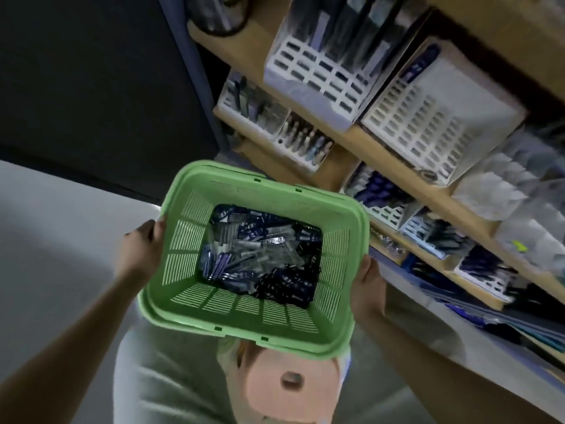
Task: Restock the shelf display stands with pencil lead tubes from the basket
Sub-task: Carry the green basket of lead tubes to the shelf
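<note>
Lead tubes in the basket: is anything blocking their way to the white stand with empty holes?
Nothing visible. The lead tubes lie uncovered in the basket, with open air to the white stand. But left hand and right hand both grip the rim.

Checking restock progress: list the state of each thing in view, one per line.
Green basket: held by both hands
Pencil lead tubes: heaped in the basket
Left hand: grips left rim
Right hand: grips right rim
White display stand: slots mostly empty
</note>
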The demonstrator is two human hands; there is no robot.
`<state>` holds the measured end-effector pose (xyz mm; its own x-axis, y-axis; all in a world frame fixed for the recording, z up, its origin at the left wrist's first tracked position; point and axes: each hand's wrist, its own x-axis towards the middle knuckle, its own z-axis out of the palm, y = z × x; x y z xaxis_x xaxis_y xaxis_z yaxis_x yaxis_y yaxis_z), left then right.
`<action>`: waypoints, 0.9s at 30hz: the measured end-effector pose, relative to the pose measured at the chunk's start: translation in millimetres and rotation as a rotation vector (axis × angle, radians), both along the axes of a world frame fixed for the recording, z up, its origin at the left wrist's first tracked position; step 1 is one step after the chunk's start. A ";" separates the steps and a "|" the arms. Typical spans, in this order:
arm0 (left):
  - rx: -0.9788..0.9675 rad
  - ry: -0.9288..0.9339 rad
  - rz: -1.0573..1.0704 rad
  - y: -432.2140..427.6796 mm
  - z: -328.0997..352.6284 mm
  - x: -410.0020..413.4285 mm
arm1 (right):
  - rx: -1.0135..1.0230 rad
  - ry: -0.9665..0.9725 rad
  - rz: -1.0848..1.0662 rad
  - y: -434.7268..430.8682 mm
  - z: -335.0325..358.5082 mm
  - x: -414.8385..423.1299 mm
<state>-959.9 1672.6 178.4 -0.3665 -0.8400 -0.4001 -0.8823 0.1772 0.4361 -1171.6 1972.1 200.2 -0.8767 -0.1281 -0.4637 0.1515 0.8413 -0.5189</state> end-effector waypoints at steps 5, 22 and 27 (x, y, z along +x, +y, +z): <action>-0.028 -0.053 0.004 18.7 -75.3 17.4 | 0.005 -0.018 0.028 3.5 -77.5 -2.5; 0.028 -0.081 0.004 34.7 -244.0 -12.6 | -0.025 0.008 0.034 49.4 -258.8 -18.9; 0.096 -0.092 -0.027 61.5 -253.7 -16.0 | 0.022 0.033 0.053 63.6 -268.9 -29.3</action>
